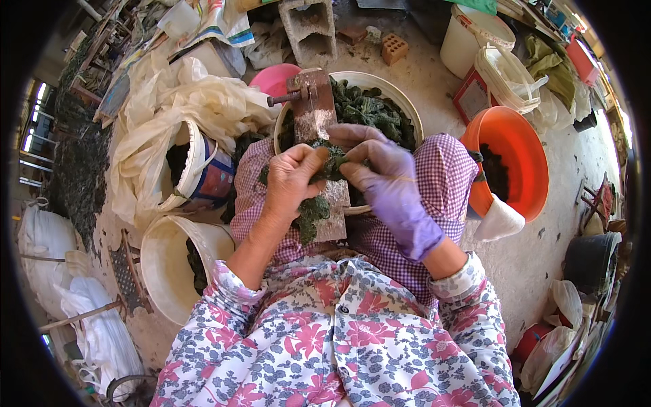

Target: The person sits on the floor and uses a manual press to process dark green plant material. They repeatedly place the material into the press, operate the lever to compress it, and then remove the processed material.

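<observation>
My bare left hand (295, 175) pinches one side of a clump of dark green leafy material (331, 158), perhaps seaweed; more of it hangs below that hand. On the clump's other side, my right hand (374, 165), in a purple glove, grips an edge between fingertips. Both hands are over a worn board (331, 226) that runs from my lap across a round white tub (418, 119). A bolt (284, 98) sticks out sideways from the board's far end. Dark green crinkled pieces (368, 109) fill the visible part of the tub. Part of the board is hidden by my hands.
An orange bucket (524, 163) with dark contents and a white cloth (501, 220) on its rim stands right. Two white-rimmed buckets (190, 165) (161, 269) lie tilted at left, near crumpled plastic sheeting (152, 114). Beyond the tub are a pink basin (272, 79), a concrete block (308, 35) and a brick (394, 49).
</observation>
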Demonstrator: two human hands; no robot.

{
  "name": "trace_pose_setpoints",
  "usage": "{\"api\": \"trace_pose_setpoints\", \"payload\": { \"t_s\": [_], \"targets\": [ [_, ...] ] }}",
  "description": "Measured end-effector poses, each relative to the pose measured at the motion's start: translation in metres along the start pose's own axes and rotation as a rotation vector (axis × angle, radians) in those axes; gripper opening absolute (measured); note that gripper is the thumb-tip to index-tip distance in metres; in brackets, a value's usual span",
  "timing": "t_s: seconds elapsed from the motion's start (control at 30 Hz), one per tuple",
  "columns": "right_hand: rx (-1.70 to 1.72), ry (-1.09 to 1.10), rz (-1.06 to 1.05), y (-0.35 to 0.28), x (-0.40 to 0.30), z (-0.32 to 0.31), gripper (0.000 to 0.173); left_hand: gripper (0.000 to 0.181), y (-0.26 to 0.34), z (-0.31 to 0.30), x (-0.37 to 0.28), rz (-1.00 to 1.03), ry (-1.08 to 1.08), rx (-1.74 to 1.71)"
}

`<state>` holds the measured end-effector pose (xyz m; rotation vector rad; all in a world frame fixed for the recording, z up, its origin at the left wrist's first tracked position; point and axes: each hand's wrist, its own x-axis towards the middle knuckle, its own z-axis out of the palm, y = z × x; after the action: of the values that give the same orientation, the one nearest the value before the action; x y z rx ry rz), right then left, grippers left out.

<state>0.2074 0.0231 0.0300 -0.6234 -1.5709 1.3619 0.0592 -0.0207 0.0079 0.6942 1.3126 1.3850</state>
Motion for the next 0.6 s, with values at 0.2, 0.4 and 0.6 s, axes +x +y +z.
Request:
{"api": "trace_pose_setpoints", "payload": {
  "t_s": [0.2, 0.4, 0.6],
  "targets": [
    [0.202, 0.086, 0.237, -0.005, 0.003, -0.025, 0.013, 0.012, -0.002, -0.041, -0.012, 0.064, -0.180, 0.093],
    [-0.512, 0.001, -0.281, 0.006, 0.006, -0.018, 0.034, 0.011, 0.020, -0.033, -0.019, 0.250, -0.250, 0.375],
    [-0.477, -0.347, -0.093, 0.015, -0.024, 0.000, 0.017, 0.017, 0.031, -0.039, -0.034, 0.211, -0.304, 0.466]
  ]
}}
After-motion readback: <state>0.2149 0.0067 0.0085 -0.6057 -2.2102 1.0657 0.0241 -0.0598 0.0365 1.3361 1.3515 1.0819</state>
